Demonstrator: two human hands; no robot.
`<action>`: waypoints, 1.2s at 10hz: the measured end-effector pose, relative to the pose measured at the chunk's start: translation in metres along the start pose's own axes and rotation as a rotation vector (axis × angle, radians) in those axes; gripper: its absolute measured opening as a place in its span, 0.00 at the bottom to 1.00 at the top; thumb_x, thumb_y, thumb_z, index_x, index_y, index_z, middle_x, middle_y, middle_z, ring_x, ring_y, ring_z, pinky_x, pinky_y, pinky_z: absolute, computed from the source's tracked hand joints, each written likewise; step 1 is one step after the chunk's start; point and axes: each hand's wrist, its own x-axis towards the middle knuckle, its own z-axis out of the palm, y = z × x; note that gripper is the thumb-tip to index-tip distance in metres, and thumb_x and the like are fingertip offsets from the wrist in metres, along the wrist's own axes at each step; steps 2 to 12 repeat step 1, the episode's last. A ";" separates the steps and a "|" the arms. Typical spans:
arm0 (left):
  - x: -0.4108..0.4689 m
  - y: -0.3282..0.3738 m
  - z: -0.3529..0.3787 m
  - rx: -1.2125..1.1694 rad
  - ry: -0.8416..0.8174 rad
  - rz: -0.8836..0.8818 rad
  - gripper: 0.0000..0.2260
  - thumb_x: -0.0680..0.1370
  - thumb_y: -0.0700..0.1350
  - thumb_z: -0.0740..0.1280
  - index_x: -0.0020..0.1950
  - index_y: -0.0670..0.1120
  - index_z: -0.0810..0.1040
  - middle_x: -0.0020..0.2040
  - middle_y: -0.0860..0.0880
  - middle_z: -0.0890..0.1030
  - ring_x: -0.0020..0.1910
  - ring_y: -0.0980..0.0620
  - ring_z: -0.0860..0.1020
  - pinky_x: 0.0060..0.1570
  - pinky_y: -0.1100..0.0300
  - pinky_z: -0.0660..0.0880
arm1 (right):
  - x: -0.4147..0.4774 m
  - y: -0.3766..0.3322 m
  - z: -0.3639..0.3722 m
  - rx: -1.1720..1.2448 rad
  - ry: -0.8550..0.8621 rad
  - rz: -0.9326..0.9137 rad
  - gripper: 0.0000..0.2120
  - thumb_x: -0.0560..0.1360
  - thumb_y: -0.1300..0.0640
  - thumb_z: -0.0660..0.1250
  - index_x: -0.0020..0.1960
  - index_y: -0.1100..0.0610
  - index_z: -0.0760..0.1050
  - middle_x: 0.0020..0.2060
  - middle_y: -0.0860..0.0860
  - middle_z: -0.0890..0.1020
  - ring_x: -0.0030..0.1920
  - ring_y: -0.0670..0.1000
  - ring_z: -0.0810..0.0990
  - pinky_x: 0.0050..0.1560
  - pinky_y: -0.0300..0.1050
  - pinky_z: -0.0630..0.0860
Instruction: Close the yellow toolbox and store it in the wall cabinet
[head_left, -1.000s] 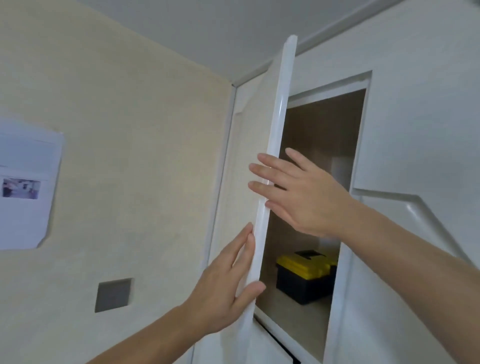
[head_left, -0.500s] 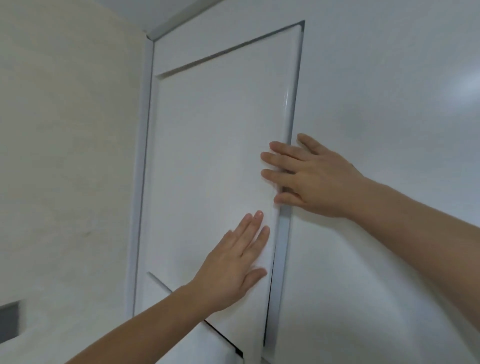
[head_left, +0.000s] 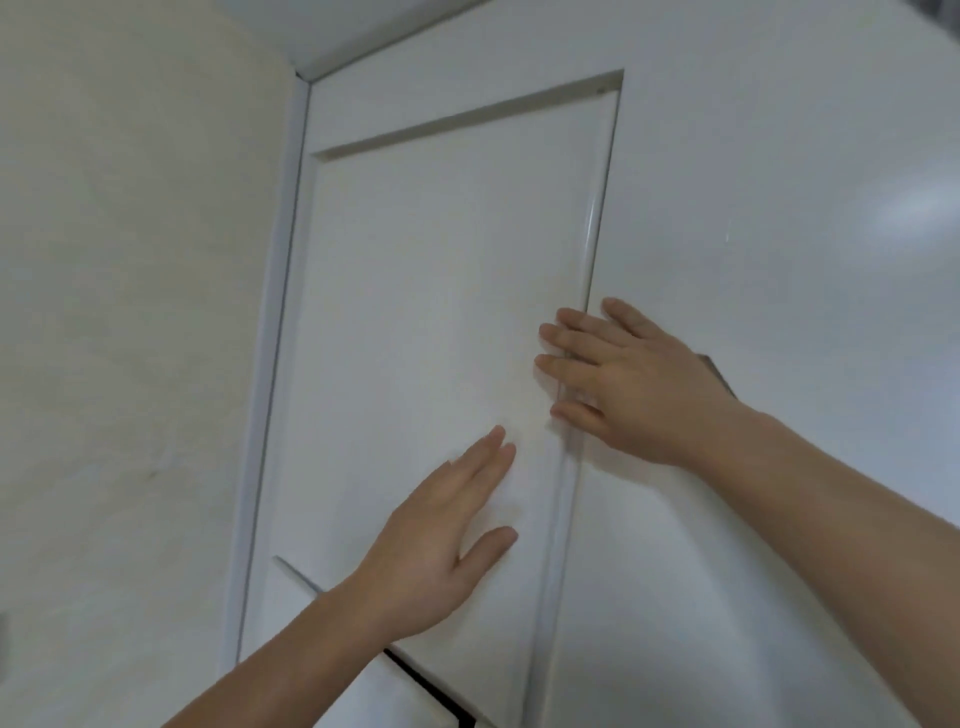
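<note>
Pressed flat on the white cabinet door, left hand low near the free edge, right hand higher and straddling the seam; fingers spread wide, holding nothing. Yellow toolbox out of sight, presumably behind the door. Judged best: pushed evenly beside the latch edge, fingertips kept clear of the seam, checked flush with the neighbouring panel before letting go
</note>
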 end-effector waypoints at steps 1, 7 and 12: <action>-0.030 0.024 -0.050 -0.428 0.239 -0.066 0.24 0.76 0.57 0.65 0.71 0.58 0.68 0.68 0.57 0.75 0.68 0.55 0.72 0.62 0.61 0.69 | -0.020 -0.024 -0.010 0.395 0.221 0.215 0.21 0.76 0.47 0.66 0.66 0.54 0.73 0.69 0.52 0.73 0.71 0.52 0.67 0.71 0.52 0.61; -0.030 0.024 -0.050 -0.428 0.239 -0.066 0.24 0.76 0.57 0.65 0.71 0.58 0.68 0.68 0.57 0.75 0.68 0.55 0.72 0.62 0.61 0.69 | -0.020 -0.024 -0.010 0.395 0.221 0.215 0.21 0.76 0.47 0.66 0.66 0.54 0.73 0.69 0.52 0.73 0.71 0.52 0.67 0.71 0.52 0.61; -0.030 0.024 -0.050 -0.428 0.239 -0.066 0.24 0.76 0.57 0.65 0.71 0.58 0.68 0.68 0.57 0.75 0.68 0.55 0.72 0.62 0.61 0.69 | -0.020 -0.024 -0.010 0.395 0.221 0.215 0.21 0.76 0.47 0.66 0.66 0.54 0.73 0.69 0.52 0.73 0.71 0.52 0.67 0.71 0.52 0.61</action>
